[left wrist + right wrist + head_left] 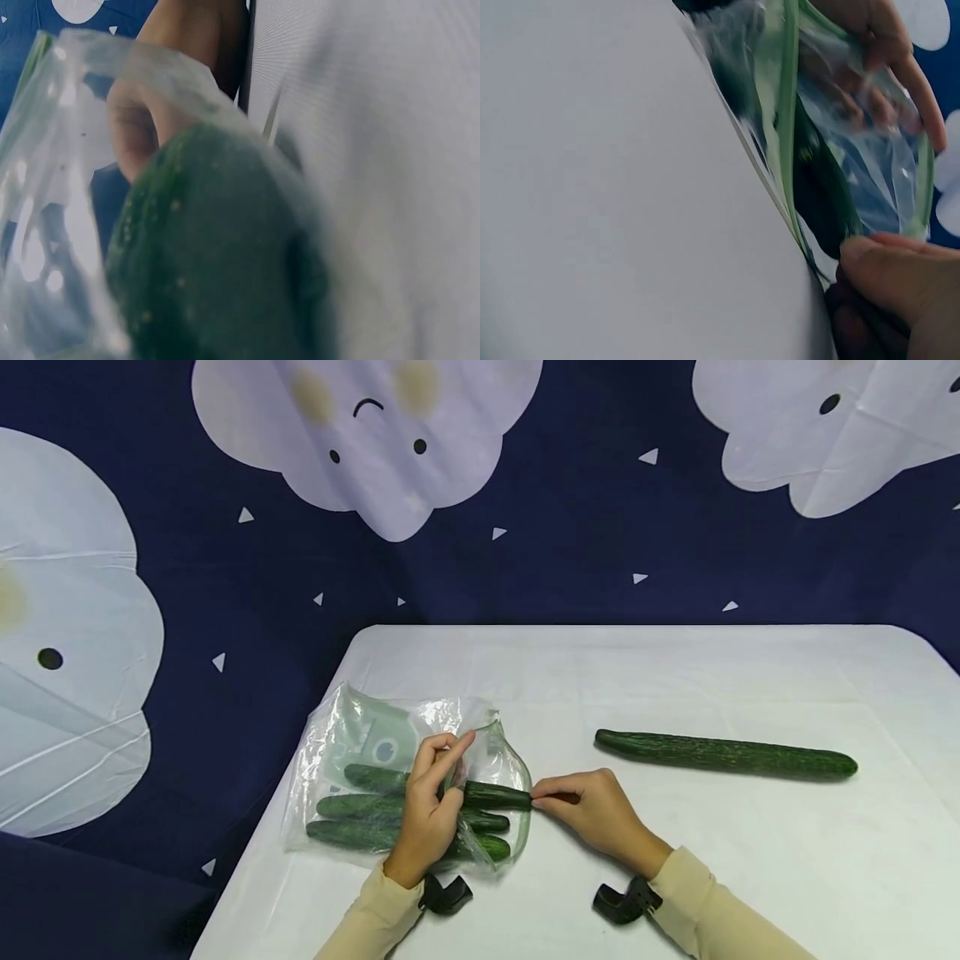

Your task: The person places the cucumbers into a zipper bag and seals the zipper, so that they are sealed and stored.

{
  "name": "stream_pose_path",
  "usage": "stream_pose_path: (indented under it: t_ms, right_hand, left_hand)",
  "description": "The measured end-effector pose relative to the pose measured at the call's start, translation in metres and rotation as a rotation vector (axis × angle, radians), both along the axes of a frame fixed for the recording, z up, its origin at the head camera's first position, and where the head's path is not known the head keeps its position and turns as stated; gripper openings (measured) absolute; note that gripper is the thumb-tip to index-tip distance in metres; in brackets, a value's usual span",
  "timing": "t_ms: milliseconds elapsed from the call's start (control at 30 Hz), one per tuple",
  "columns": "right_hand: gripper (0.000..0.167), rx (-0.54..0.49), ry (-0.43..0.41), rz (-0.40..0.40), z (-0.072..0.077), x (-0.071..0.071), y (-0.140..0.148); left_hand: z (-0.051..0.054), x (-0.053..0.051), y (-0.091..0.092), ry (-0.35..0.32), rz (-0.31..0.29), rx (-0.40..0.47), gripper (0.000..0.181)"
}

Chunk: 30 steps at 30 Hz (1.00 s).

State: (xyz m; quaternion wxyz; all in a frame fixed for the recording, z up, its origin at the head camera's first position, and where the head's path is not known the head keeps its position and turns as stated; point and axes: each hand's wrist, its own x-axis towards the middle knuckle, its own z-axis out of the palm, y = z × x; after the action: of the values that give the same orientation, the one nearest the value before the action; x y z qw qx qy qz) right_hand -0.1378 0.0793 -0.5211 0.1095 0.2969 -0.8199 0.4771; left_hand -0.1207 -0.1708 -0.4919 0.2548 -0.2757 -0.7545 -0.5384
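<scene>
Cucumber, dark green and long, lies mostly inside a clear plastic bag on the white table, its right-hand end at the green-edged mouth. The right hand pinches that end between thumb and fingertips. The left hand is over the bag at the mouth, one finger stretched out along the upper edge, the others bent; whether it nips the film or only props it up, I cannot tell. Two more cucumbers, a middle one and a near one, lie beside it within the bag, and a loose cucumber lies on the table to the right, well apart from the bag. The pinched one should be firm and stiff, with moderate weight for its length, so a hold on the tip alone would leave the far end heavy and apt to droop. Its skin looks slightly glossy and could slip if damp; it may bruise or snap if bent. A wrap round the middle would balance it best, though the tip suits sliding it lengthwise. The film seems thin, floppy and clingy, best taken at the rim.
</scene>
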Motion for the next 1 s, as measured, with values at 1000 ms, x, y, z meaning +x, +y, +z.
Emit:
stream_pose_path:
  t_ms: [1000]
  right_hand:
    - [0.014, -0.005, 0.021, 0.012, 0.001, -0.007, -0.04]
  left_hand:
    - [-0.002, 0.0, 0.0, -0.044, 0.003, -0.018, 0.074]
